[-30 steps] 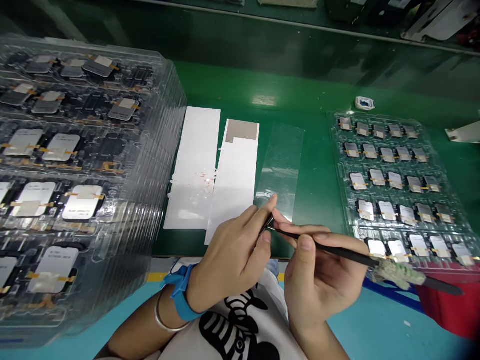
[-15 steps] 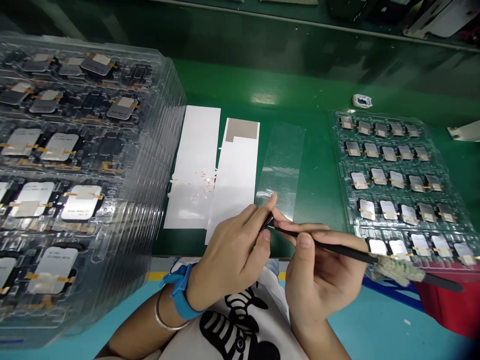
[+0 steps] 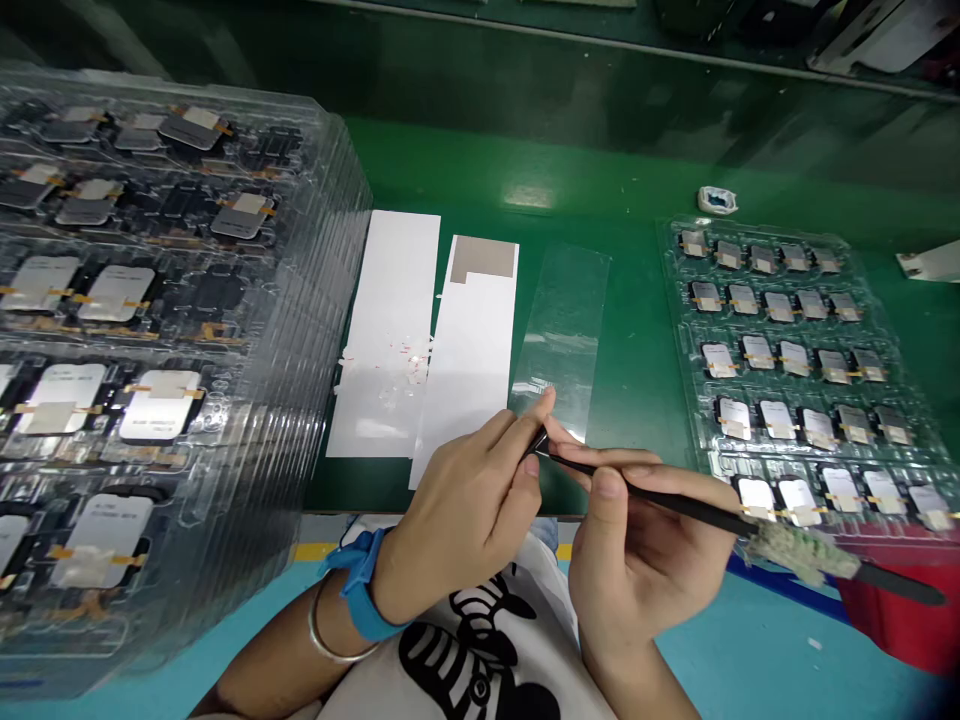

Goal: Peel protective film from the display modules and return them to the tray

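Observation:
Over the near edge of the bench, my left hand (image 3: pixel 472 500) pinches a small dark part (image 3: pixel 535 442), mostly hidden by the fingers. Slim black tweezers (image 3: pixel 686 505) are held in my right hand (image 3: pixel 645 550), thumb on top and fingers beneath. Their tip meets the small part at my left fingertips. A pale, frayed wrapping (image 3: pixel 802 550) goes round the tweezers toward their rear end. Just beyond my hands lies a clear plastic sheet (image 3: pixel 566 320). Left of it is a white backing sheet (image 3: pixel 472 350) with a grey-brown patch left at its top.
At left stands a tall stack of clear trays (image 3: pixel 300 300) holding silver battery-like parts. Another clear tray (image 3: pixel 679 330) with rows of similar parts lies at right. Red and white scraps (image 3: pixel 412 360) litter a second white sheet (image 3: pixel 397 270). A small white-rimmed item (image 3: pixel 718 200) sits behind the right tray.
The rear end of the tweezers has shifted slightly right and down. My hands stay together in nearly the same place.

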`<state>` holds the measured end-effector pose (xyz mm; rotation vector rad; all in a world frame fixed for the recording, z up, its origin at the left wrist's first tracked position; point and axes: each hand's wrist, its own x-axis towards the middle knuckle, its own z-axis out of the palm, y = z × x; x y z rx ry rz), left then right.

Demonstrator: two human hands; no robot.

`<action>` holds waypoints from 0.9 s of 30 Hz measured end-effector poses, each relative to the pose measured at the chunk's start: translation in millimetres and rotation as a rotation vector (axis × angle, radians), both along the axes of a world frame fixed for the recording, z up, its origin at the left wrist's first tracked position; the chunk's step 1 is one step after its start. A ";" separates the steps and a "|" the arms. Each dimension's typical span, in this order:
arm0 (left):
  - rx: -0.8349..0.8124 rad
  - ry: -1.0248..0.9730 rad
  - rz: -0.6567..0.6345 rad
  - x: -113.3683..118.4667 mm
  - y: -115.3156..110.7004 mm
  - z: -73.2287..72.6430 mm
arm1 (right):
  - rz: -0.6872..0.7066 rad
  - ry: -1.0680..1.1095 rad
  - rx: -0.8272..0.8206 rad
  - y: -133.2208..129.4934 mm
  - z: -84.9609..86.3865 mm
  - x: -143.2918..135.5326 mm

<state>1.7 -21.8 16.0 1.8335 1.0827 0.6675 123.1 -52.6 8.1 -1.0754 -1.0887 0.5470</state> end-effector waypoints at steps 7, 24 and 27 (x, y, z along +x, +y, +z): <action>-0.032 0.000 -0.008 0.0 0.3 0.4 | 0.009 -0.005 0.015 -1.2 -0.4 0.4; 0.087 0.066 -0.015 -3.3 -0.2 0.8 | -0.009 -0.012 0.002 -2.3 1.2 0.0; 0.154 0.096 -0.019 -2.8 2.9 -3.8 | -0.030 0.025 -0.007 -2.3 2.2 -2.7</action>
